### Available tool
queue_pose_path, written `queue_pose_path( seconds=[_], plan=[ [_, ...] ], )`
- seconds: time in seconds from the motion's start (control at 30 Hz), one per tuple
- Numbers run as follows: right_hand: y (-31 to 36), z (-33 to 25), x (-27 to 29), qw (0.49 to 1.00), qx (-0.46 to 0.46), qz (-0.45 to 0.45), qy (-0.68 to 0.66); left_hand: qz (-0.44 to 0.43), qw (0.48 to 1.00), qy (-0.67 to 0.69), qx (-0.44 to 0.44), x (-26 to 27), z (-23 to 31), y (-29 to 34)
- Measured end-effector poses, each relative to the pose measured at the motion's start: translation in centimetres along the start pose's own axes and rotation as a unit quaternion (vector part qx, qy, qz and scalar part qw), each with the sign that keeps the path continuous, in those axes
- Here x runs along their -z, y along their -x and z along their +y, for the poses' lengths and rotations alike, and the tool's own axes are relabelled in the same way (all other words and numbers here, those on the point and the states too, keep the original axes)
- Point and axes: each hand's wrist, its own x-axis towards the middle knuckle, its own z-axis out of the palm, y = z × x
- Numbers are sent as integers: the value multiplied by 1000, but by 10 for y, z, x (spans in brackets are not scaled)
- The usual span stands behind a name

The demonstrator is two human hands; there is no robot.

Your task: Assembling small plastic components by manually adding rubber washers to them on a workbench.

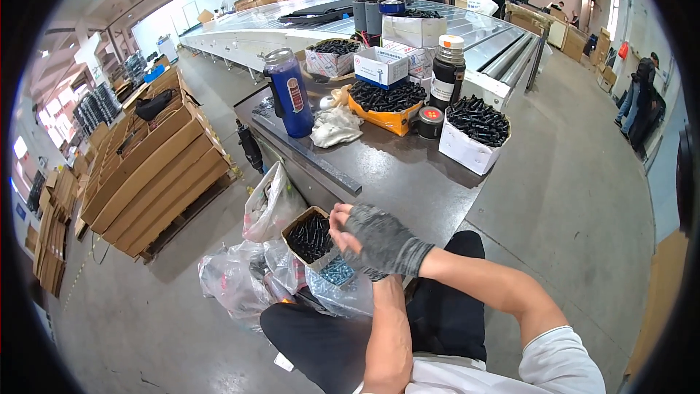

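My right hand (383, 241), in a grey fingerless glove, lies over my left hand (362, 268) just in front of my lap. The left hand is mostly hidden under it. Bare fingertips curl together at the left end of the glove. Whether either hand holds anything is hidden. Right beside them, to the left, is a small cardboard box of black screws (308, 236). Below that box lies a clear bag of silvery-blue screws (337, 272).
A dark worktable (397, 171) ahead carries a blue bottle (290, 93), a white cloth (335, 126), an orange tray of black bolts (385, 104), a white box of black bolts (474, 131) and a black bottle (446, 71). Plastic bags (237, 281) lie on the floor; stacked cardboard (149, 171) is at left.
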Motion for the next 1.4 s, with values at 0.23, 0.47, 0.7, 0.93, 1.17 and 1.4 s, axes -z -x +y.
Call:
queue_pose_path(
  seconds=[0.23,0.47,0.7,0.93,1.17,1.4],
  plan=[
    [-5,-12,58,944,-83,66,-311,151,975,155,57,13,-5,-9],
    [34,28,69,968,-176,65,-168,230,923,289,109,41,-4,-23],
    [35,-12,63,998,-31,23,-54,188,951,232,82,53,-11,-27],
    [124,-75,22,960,-99,33,-261,241,914,300,130,96,-25,-29],
    [186,-39,-50,659,-442,144,-591,318,876,327,156,145,-41,-23],
    [111,-3,-122,688,-234,180,-663,274,876,303,255,158,3,-26]
  ],
)
